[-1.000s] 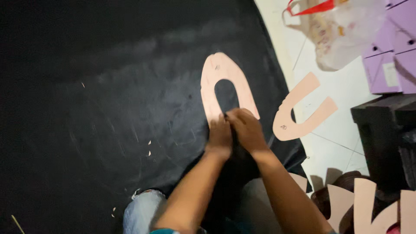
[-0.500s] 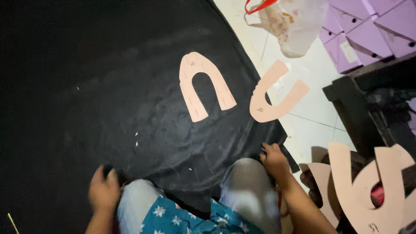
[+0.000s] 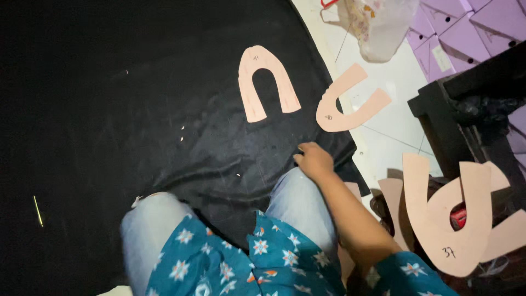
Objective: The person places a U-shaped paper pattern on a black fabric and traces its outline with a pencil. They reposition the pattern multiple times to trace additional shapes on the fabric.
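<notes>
The right hand (image 3: 313,160) rested, knuckles up and fingers curled loosely down, on the near right part of the black cloth (image 3: 137,109), just beyond the person's knee; it gripped nothing that could be made out, though whether the fingertips pinched the fabric beneath them could not be told. The nearest cut-out was the pale U-shaped pattern piece (image 3: 350,101) lying far and slightly right of that hand, near but not touching it, straddling the cloth's right edge so that its closed bend sat on the black and its two arms ran out over the white floor (image 3: 383,137). Its long axis slanted from near-left to far-right, the open end pointing away to the far right. A second piece, the arch-shaped pattern piece (image 3: 267,82), lay wholly on the cloth, farther off and to the left of the hand, its open end facing the near side and its long axis running roughly near to far. The two pieces sat close beside each other without overlap. The left hand was out of sight, so the right hand was plainly the nearer to both. More pale cut-outs (image 3: 455,219) leaned in a stack at the near right, off the cloth, beside the forearm.
</notes>
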